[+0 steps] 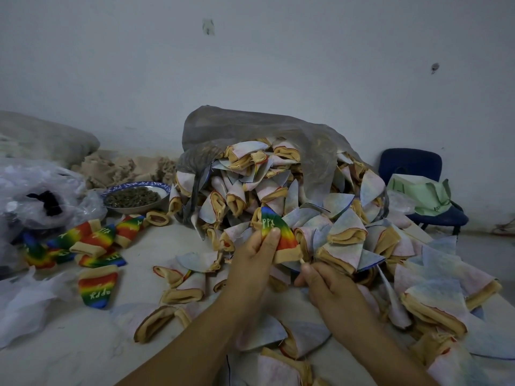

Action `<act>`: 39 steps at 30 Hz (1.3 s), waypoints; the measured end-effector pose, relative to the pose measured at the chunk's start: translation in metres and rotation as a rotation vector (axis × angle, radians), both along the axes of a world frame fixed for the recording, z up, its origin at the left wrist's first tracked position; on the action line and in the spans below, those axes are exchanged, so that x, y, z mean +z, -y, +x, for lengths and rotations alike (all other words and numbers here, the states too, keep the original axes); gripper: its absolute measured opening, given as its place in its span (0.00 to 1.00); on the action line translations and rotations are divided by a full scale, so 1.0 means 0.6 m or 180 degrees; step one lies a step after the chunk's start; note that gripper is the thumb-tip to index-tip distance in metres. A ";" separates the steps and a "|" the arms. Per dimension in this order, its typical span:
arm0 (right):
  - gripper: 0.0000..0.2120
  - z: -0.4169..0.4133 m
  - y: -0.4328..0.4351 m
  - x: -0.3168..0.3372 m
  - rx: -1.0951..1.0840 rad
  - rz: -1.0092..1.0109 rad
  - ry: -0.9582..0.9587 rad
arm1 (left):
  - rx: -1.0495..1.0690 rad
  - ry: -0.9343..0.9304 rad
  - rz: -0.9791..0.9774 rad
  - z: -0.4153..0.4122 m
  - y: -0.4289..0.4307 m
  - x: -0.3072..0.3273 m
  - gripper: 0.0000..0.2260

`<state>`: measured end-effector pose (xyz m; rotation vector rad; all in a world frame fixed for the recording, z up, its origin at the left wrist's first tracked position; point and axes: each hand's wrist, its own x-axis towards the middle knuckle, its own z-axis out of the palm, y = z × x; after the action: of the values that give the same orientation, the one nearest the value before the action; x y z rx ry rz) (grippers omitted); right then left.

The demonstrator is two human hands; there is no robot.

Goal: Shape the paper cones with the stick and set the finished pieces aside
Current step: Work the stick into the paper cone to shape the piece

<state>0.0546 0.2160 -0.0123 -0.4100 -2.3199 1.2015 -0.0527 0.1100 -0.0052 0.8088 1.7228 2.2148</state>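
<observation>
A rainbow cone [278, 232] is held at centre, pinched between the thumb and fingers of the left hand [253, 254]. A stick [302, 260] is clamped in the curled fingers of the right hand [328, 285], its tip at the cone's tan rim. Pale cones [278, 190] are heaped behind. Finished pieces [92, 243] are laid at left, near a bowl [131, 210].

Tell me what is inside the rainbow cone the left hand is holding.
A thin pale stick, pinched by the right hand, enters the tan open end of the rainbow paper cone. The left hand grips the cone. How far the stick reaches inside is hidden.
</observation>
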 end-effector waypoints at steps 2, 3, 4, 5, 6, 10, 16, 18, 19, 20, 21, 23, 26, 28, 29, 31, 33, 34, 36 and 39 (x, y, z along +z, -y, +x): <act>0.15 -0.001 0.001 0.000 -0.0029 0.0126 -0.0053 | -0.0027 -0.0001 0.0007 -0.003 0.001 0.002 0.21; 0.15 -0.001 0.002 0.001 -0.0048 0.0202 -0.0101 | -0.0054 0.0023 0.0025 -0.003 0.002 0.002 0.20; 0.15 -0.001 0.001 0.002 -0.0077 0.0286 -0.0153 | -0.0097 0.0074 0.0053 -0.004 0.002 0.003 0.20; 0.14 0.000 -0.002 0.002 -0.0113 0.0381 -0.0187 | -0.0153 0.0143 0.0087 -0.006 0.002 0.003 0.20; 0.14 0.002 -0.005 0.001 -0.0142 0.0480 -0.0184 | -0.0211 0.0226 0.0130 -0.007 0.002 0.003 0.19; 0.17 0.007 -0.021 -0.006 -0.0163 0.0868 -0.0153 | -0.0267 0.0565 0.0509 -0.020 0.003 0.013 0.14; 0.14 0.004 -0.027 -0.012 -0.0204 0.1205 -0.0197 | -0.0342 0.0595 0.0684 -0.033 0.008 0.014 0.13; 0.14 0.007 -0.026 -0.010 -0.0238 0.1222 -0.0139 | -0.0372 0.0595 0.0705 -0.035 0.006 0.011 0.11; 0.14 0.007 -0.025 -0.009 -0.0231 0.1179 -0.0112 | -0.0414 0.0584 0.0740 -0.035 0.005 0.011 0.11; 0.13 0.006 -0.024 -0.008 -0.0184 0.1032 -0.0111 | -0.0469 0.0579 0.0788 -0.034 0.004 0.013 0.11; 0.12 0.005 -0.021 -0.007 -0.0081 0.0780 -0.0116 | -0.0531 0.0562 0.0841 -0.034 0.004 0.013 0.11; 0.13 0.005 -0.014 -0.002 0.0225 0.0168 -0.0058 | -0.0662 0.0551 0.0974 -0.034 0.003 0.014 0.12; 0.18 0.008 -0.005 0.006 0.0579 -0.0610 0.0150 | -0.0713 0.0551 0.1101 -0.034 0.004 0.017 0.13; 0.19 0.009 -0.004 0.007 0.0595 -0.0697 0.0173 | -0.0694 0.0569 0.1114 -0.034 0.005 0.017 0.14; 0.19 0.008 -0.004 0.007 0.0542 -0.0602 0.0143 | -0.0664 0.0562 0.1078 -0.033 0.006 0.016 0.14; 0.18 0.006 -0.005 0.007 0.0401 -0.0339 0.0038 | -0.0573 0.0489 0.0839 -0.031 0.007 0.013 0.14; 0.15 0.004 -0.009 0.008 0.0255 -0.0105 -0.0037 | -0.0506 0.0370 0.0450 -0.024 0.006 0.007 0.15; 0.14 0.004 -0.011 0.010 0.0202 -0.0024 -0.0068 | -0.0526 0.0320 0.0274 -0.019 0.005 0.004 0.16; 0.13 0.005 -0.013 0.012 0.0159 0.0090 -0.0108 | -0.0575 0.0331 0.0141 -0.011 0.003 0.000 0.20; 0.12 0.009 -0.016 0.007 0.0045 0.0272 -0.0101 | -0.0357 0.0352 0.0172 -0.012 0.005 0.003 0.17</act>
<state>0.0598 0.2258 -0.0079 -0.3426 -2.3410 1.1032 -0.0598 0.1068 -0.0036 0.7601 1.5350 2.1962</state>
